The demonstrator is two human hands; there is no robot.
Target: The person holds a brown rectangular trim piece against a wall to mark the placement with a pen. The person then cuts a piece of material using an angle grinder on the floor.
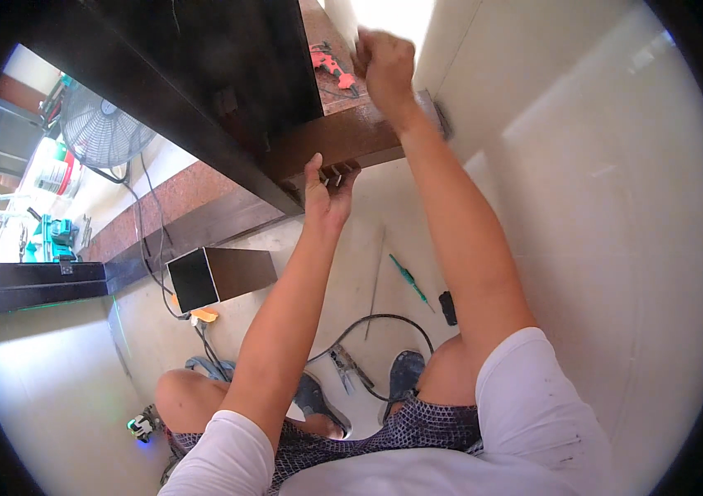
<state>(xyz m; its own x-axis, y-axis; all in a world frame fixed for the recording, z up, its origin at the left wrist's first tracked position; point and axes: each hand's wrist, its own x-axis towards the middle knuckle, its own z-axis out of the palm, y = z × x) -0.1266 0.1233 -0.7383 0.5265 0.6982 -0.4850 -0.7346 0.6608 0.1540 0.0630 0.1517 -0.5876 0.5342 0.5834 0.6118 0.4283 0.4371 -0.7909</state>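
Observation:
A glossy dark brown beam [343, 136] runs between a dark upright panel [261, 83] and the pale wall at the right. My left hand [331, 194] is at its lower edge, thumb up against the beam and fingers curled at its underside, partly in shadow. Above the beam's right end, my right hand [389, 70] is raised with its fingers curled in. The fingers face away, so whatever they may hold is hidden. Behind the beam, close to that hand, lies a red and black power tool [333, 68].
On the floor are a dark rectangular box tube [240, 273], a green pen-like tool [408, 279], a thin rod [376, 281], a black block [448, 307] and a cabled clamp [345, 368] between my feet. A fan [104, 124] stands at left; a green-lit device [143, 426] sits lower left.

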